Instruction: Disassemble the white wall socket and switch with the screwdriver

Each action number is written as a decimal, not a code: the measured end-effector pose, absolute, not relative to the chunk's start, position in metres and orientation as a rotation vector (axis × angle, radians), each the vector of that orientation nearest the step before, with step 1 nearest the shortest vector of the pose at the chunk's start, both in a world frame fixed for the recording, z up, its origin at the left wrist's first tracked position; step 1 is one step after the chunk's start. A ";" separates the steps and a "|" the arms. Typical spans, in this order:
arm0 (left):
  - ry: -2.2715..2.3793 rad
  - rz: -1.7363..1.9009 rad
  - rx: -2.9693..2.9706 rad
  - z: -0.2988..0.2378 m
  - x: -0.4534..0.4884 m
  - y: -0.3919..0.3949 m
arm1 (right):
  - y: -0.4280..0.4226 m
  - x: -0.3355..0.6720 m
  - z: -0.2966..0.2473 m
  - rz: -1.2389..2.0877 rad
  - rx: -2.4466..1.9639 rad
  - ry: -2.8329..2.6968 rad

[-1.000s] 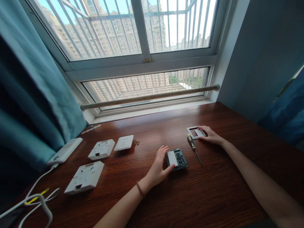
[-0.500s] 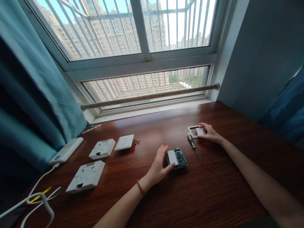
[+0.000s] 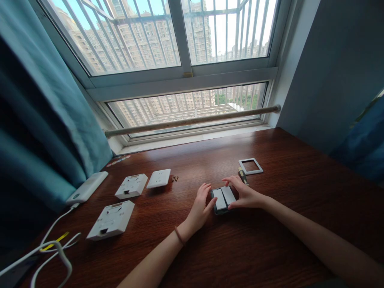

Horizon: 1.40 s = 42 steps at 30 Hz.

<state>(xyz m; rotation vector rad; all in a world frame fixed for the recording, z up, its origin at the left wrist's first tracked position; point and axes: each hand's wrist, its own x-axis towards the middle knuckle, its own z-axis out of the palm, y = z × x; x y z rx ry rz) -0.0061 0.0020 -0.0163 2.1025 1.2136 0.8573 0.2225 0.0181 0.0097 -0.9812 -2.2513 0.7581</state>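
Note:
A dark switch module lies on the wooden desk with two white rocker keys side by side on its face. My left hand grips the module's left edge, thumb near the left key. My right hand curls round the module's right side, fingers pinching the right rocker key as it lies on the module. Behind that hand, the yellow-handled screwdriver is mostly hidden. Farther back lies a grey square frame, with nothing inside it.
To the left lie a white socket plate, two white back boxes, small screws, a white power bank and white cables. A teal curtain hangs at the left, with a window beyond the desk.
My right hand has left the grey frame with a white rocker key and set it on the module's right half. The frame is now empty. The left hand stayed on the module.

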 end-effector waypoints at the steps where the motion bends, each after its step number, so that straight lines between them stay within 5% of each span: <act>1: 1.216 0.855 2.106 -0.017 -0.006 0.002 | 0.018 0.222 0.009 0.754 -0.988 -2.253; 11: 1.400 0.982 2.030 -0.006 -0.004 -0.007 | 0.012 0.220 0.012 0.802 -1.348 -1.903; 17: 1.334 0.895 1.688 -0.003 0.005 -0.016 | -0.008 0.208 -0.001 1.385 -1.499 -1.661; 24: 1.065 0.857 1.143 0.002 0.013 -0.018 | -0.014 0.195 -0.002 1.631 -1.248 -1.325; 42: 1.081 0.960 1.325 0.014 0.012 -0.030 | -0.027 0.183 -0.004 1.521 -1.193 -1.277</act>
